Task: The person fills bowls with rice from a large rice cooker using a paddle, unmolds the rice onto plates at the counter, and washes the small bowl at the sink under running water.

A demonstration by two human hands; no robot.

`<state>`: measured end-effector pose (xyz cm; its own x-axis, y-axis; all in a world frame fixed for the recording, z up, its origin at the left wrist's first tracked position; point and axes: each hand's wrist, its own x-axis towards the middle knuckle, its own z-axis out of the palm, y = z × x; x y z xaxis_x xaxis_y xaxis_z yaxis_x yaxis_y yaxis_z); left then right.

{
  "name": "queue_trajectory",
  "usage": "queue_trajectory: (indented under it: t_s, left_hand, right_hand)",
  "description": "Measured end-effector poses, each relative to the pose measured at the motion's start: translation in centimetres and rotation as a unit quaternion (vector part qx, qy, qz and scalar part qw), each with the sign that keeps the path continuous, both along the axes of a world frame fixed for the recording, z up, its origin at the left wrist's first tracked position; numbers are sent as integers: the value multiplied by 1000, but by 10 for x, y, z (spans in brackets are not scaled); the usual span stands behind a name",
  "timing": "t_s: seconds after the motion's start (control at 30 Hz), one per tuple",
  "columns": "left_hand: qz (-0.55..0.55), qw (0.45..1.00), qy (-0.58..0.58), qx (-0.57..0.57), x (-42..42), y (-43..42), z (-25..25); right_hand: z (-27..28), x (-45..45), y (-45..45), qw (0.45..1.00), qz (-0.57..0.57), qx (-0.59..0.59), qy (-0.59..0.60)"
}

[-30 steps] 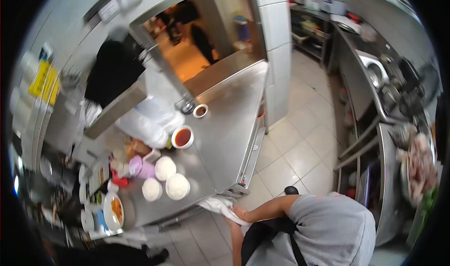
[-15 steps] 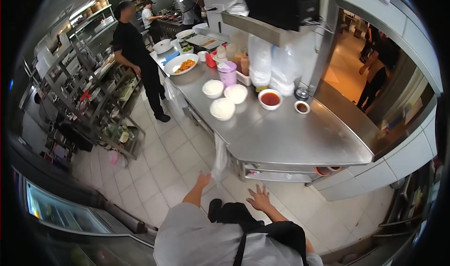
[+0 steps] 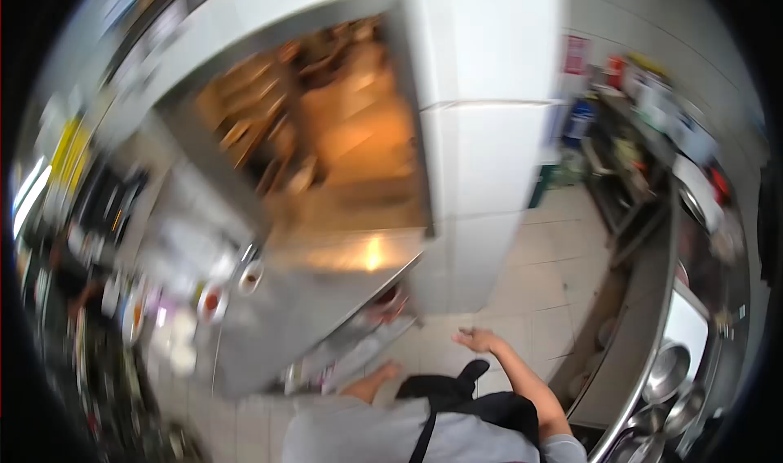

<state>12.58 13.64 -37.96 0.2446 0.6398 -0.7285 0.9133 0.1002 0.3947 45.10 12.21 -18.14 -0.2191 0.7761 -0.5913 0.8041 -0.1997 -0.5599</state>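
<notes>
My right hand (image 3: 479, 341) is held out over the floor tiles to the right of the steel counter (image 3: 277, 324). Its fingers are stretched and apart, and nothing is in it. Low beside the counter's under-shelf, my left hand (image 3: 387, 372) shows only as a blurred shape, so its fingers cannot be made out. No object is visible in it. On the counter's far left part stand a bowl of red sauce (image 3: 212, 302), a small bowl of dark sauce (image 3: 251, 277) and white bowls (image 3: 183, 341), all smeared by motion and apart from both hands.
Beyond the counter, a pass-through opening (image 3: 351, 128) shows an orange-lit room. A white wall corner (image 3: 481, 161) stands ahead. Along the right runs a steel bench with metal bowls (image 3: 667, 373) and a white board (image 3: 687, 324). Tiled floor (image 3: 542, 279) lies between wall and bench.
My view has swung right: the counter and bowls have slid left, and the wall corner and right-hand bench have appeared. My right hand has turned, its fingers now pointing left.
</notes>
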Motion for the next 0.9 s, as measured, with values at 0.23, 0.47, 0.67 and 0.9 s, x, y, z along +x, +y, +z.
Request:
queue_trajectory:
  t_s: [0.23, 0.47, 0.67, 0.9]
  left_hand:
    - [-354, 922, -144, -61, 354, 111, 30]
    - [-383, 868, -314, -45, 600, 130, 34]
    - [-183, 966, -170, 61, 609, 217, 28]
    - [-128, 959, -114, 227, 550, 258, -21]
  right_hand:
    - [60, 238, -28, 953, -264, -124, 76]
    - [5, 381, 6, 904, -372, -157, 142]
    - [-6, 505, 76, 936, -305, -147, 92]
    - [-19, 645, 148, 960, -235, -141, 52]
